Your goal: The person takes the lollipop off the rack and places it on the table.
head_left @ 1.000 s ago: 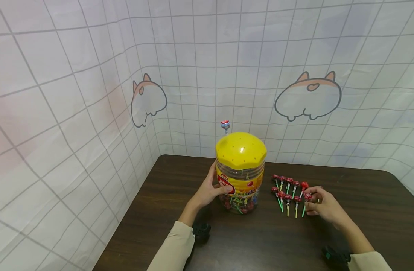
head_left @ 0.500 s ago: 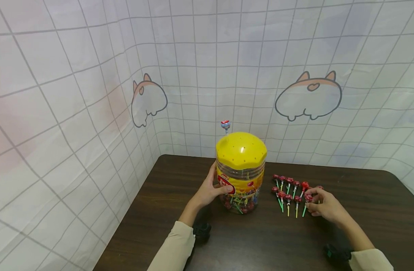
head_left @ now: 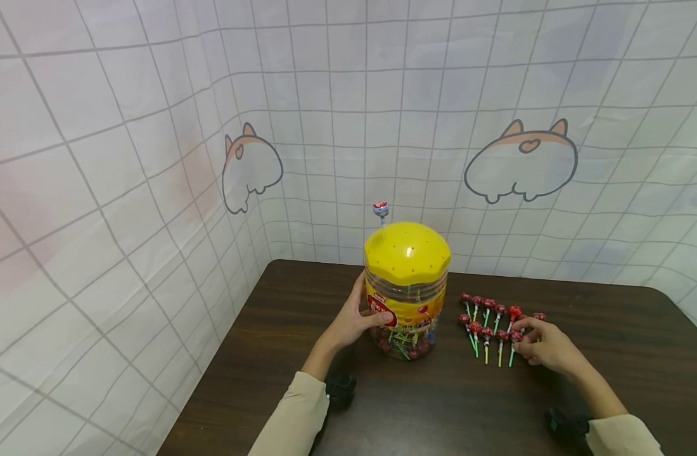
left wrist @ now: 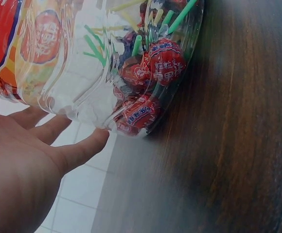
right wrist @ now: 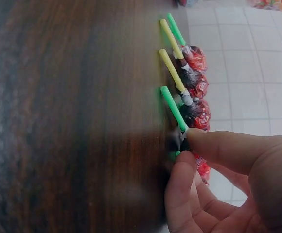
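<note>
My left hand point(head_left: 346, 322) holds the side of a clear candy jar point(head_left: 408, 310) with a yellow lid, thumb across the label and fingers behind. In the left wrist view, its fingertips touch the plastic wall, and red-wrapped lollipops point(left wrist: 165, 60) show inside. To the right, two rows of red lollipops with green and yellow sticks lie on the dark table. My right hand point(head_left: 550, 345) pinches a green-stick lollipop point(head_left: 511, 354) at the right end of the front row. In the right wrist view, thumb and index finger meet just below that candy's head, partly covering it.
A blue-and-red lollipop point(head_left: 381, 209) pokes up behind the jar lid. Another lollipop head point(head_left: 539, 316) lies just beyond my right hand. A white grid curtain point(head_left: 348, 126) hangs behind the dark wooden table point(head_left: 417, 411).
My right hand has eased the pinched lollipop slightly toward me and left, closer to its neighbour in the front row. The left hand and jar stay in place.
</note>
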`<state>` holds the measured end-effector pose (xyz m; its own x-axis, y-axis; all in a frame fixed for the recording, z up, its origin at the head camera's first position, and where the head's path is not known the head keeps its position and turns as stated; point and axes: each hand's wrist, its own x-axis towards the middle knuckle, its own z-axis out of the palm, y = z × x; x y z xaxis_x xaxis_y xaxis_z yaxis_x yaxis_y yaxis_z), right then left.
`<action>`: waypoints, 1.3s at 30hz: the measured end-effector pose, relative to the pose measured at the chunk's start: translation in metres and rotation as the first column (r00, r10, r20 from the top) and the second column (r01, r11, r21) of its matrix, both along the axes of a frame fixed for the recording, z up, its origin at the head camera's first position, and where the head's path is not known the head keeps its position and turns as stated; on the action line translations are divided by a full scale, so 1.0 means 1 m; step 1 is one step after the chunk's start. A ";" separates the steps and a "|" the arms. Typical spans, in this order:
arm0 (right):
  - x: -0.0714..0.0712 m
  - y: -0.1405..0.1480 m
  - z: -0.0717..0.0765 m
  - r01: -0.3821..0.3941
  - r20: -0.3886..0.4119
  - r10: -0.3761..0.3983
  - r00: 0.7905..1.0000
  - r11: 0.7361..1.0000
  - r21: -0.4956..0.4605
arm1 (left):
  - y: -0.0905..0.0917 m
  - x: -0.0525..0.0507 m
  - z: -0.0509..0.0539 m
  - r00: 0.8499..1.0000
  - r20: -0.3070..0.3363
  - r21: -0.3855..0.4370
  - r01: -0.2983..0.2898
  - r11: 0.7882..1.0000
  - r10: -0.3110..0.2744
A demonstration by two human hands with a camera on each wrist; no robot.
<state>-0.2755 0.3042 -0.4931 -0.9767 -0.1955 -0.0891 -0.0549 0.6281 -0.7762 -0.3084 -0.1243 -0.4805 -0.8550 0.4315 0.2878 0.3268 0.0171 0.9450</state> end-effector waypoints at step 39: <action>-0.016 -0.175 0.203 -0.225 -0.629 0.083 0.773 0.963 -0.150 | 0.000 0.000 0.000 1.000 -0.009 0.010 0.015 1.000 -0.015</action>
